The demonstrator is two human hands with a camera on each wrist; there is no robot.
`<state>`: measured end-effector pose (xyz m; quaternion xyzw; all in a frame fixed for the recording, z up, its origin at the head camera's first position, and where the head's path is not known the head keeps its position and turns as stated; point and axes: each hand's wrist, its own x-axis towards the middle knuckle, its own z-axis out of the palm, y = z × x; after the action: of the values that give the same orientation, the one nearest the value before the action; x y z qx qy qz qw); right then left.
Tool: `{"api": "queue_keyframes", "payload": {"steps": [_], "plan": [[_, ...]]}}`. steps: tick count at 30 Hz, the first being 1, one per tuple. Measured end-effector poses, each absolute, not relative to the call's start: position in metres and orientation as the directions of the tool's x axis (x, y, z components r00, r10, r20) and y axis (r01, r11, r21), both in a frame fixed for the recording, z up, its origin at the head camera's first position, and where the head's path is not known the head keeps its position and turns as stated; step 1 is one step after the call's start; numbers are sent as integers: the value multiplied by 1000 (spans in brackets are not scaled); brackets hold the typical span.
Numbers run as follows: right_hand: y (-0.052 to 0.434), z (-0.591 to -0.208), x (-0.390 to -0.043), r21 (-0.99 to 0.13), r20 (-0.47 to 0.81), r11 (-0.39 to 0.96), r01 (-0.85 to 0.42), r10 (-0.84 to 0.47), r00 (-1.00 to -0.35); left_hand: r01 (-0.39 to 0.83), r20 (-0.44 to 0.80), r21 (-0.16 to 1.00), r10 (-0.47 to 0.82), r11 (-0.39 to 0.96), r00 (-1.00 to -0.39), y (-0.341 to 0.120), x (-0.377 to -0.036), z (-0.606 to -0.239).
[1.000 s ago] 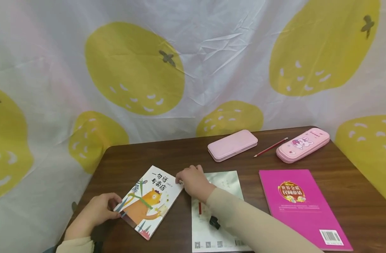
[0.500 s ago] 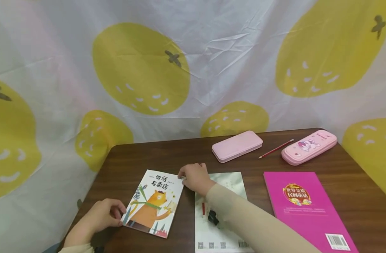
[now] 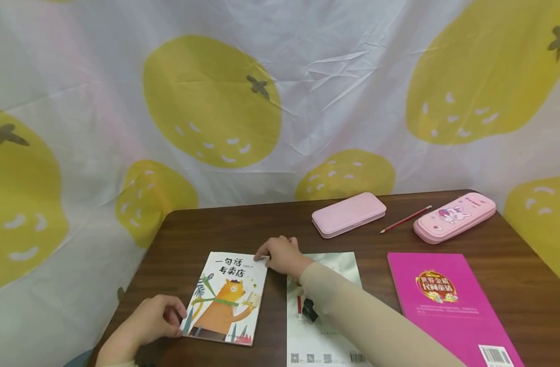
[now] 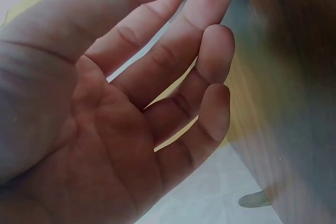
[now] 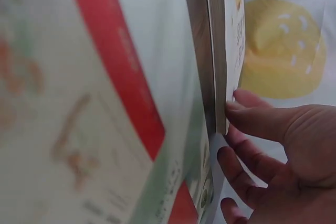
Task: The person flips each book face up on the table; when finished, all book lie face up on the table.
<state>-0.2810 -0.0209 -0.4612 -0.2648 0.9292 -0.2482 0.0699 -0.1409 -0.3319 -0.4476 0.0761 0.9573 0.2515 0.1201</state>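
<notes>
A white children's book (image 3: pixel 229 300) with an orange bear on its cover lies on the dark wooden table. Its page edges show in the right wrist view. My right hand (image 3: pixel 280 253) reaches across to the upper right corner and pinches it. The right thumb (image 5: pixel 257 119) bears on the book at that corner. Beside the lower left edge is my left hand (image 3: pixel 151 318), its thumb and index finger touching the edge a little apart. In the left wrist view, the other left fingers (image 4: pixel 216 56) bend loosely.
A pale green book (image 3: pixel 303 336) lies under my right forearm. To its right is a magenta book (image 3: pixel 450 306). Along the back are a plain pink case (image 3: pixel 349 214), a red pencil (image 3: pixel 405 220) and a bunny-printed case (image 3: pixel 454 216). A lemon-patterned curtain (image 3: pixel 215 102) surrounds the table.
The bear book has turned from a slant to nearly straight, its lower end swinging right. Both hands stay at its edges. The whole view has shifted slightly.
</notes>
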Motion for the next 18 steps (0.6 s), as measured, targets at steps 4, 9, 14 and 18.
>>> {"api": "queue_keyframes", "payload": {"steps": [4, 9, 14, 18], "plan": [[-22, -463, -286, -520, -3, 708, -478, -561, -828, 106, -184, 502, 225, 858, -957, -332, -137, -448], [-20, -464, -290, -512, 3, 696, -503, -585, -811, 130, -180, 506, 252, 852, -951, -328, -136, -449], [-11, -463, -283, -430, 14, 709, -559, -614, -789, 86, -197, 455, 195, 886, -961, -320, -137, -443], [4, -460, -275, -368, 29, 737, -566, -600, -800, 85, -129, 390, 146, 917, -981, -302, -143, -437]]}}
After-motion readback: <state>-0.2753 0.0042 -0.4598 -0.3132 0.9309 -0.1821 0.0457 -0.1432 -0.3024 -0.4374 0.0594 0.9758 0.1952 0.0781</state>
